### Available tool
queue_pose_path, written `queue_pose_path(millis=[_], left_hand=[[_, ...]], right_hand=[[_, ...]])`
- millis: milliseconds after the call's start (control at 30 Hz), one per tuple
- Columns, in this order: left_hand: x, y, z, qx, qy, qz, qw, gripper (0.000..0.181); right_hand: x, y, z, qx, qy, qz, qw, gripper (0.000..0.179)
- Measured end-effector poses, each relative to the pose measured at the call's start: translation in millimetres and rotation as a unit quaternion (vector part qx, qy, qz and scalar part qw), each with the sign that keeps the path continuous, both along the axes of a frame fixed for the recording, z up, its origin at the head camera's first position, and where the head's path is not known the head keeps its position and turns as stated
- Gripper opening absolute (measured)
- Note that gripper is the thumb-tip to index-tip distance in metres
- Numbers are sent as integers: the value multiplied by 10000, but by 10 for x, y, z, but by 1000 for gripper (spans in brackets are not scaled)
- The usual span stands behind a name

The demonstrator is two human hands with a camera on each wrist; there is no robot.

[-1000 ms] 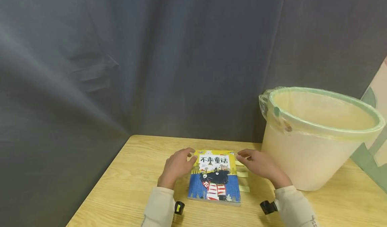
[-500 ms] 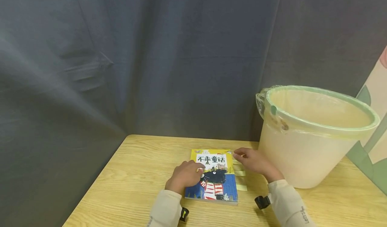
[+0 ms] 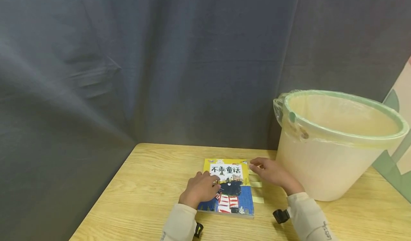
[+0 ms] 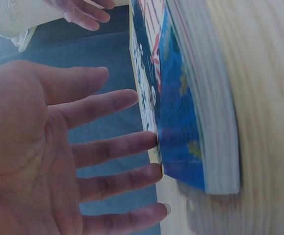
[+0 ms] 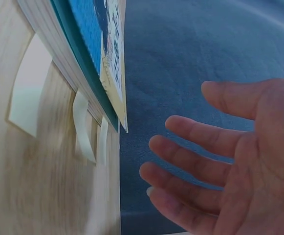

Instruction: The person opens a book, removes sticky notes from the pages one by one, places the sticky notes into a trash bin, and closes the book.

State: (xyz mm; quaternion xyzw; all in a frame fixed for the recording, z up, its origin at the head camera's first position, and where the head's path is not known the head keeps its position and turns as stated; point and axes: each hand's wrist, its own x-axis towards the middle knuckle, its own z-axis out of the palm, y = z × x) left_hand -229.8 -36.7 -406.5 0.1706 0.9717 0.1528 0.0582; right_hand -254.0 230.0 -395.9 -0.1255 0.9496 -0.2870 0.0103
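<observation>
A closed paperback book (image 3: 245,196) with a yellow and blue cover lies face up on the wooden table (image 3: 154,177). Over the left side of its cover, my left hand (image 3: 201,188) has its fingers spread; in the left wrist view the fingertips (image 4: 149,139) come up to the cover and appear to touch it. Beside the upper right edge of the book is my right hand (image 3: 271,171), fingers loosely bent and holding nothing. Several pale paper tabs (image 3: 258,200) stick out from the book's right side, below that hand.
A large cream bucket (image 3: 321,169) with a green rim and clear plastic wrap stands right of my right hand. Dark grey cloth (image 3: 205,73) hangs behind the table and along its left. Each wrist wears a black strap device (image 3: 280,216).
My left hand has moved from the book's upper left edge inward and toward me, onto the left part of the cover. The right hand stays by the right edge.
</observation>
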Motion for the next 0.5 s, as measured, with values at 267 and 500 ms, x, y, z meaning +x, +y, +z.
queue_pose_path(millis=[267, 500], left_hand=[[2, -36, -12, 58, -267, -47, 9996, 33], [-16, -48, -11, -119, -367, -151, 9991, 35]], right_hand=[[23, 34, -19, -39, -74, -25, 10000, 43], [23, 71, -42, -274, -136, -53, 9995, 46]])
